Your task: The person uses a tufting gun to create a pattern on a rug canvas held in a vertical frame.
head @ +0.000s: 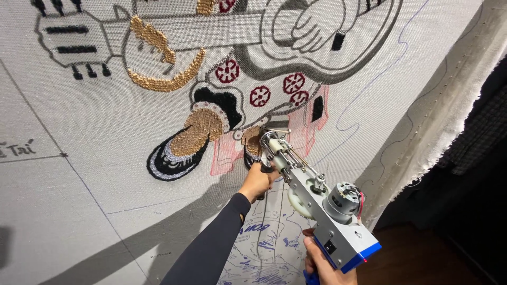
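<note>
Tufting gun [311, 192] against stretched cloth [105, 174]

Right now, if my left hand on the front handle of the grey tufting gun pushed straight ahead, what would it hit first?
Most likely the left hand would meet the stretched grey cloth beside the gold-and-black tufted shoe; depth is unclear.

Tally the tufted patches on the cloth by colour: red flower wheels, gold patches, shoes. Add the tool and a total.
Red flower wheels: 5, one cut off at the top edge counted
Gold patches: 5, largest on the shoe top
Shoes: 2, the black and white one in full view
Tufting gun: 1
Total: 13
</note>
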